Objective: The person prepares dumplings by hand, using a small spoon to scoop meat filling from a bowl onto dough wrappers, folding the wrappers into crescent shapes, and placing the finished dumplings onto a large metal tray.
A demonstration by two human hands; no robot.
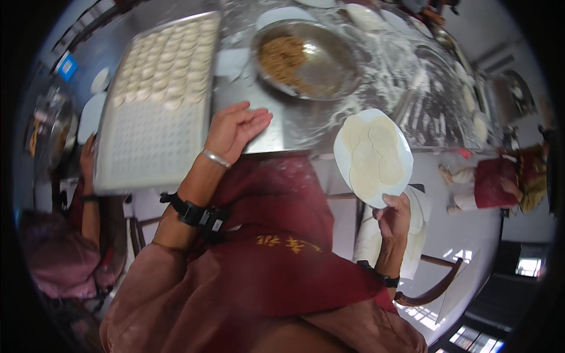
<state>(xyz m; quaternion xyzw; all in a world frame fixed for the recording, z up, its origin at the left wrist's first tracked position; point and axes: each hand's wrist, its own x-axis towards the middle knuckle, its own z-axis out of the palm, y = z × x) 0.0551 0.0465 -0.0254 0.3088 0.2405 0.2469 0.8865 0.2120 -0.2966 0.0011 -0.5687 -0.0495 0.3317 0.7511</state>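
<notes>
My right hand [394, 216] grips the near rim of a white oval plate [407, 148], the thumb on top. Several thin round dough wrappers [368, 161] lie overlapped on that plate, which is out past the table's front edge. Over the steel table [265, 119], my left hand [238, 129] is held with its fingers stretched out and nothing in it. Left of it lies a tray [154, 137] with rows of filled dumplings [167, 61] on its far half; the perforated near half is bare. Beyond the hand stands a steel bowl [335, 61] with brown filling [282, 59] on its left side.
White flour [397, 57] covers much of the table to the right. More white plates [364, 16] stand at the back. A co-worker's arm [90, 212] reaches the table at the left. A wooden chair [435, 282] is behind my right arm; another person [494, 183] is further right.
</notes>
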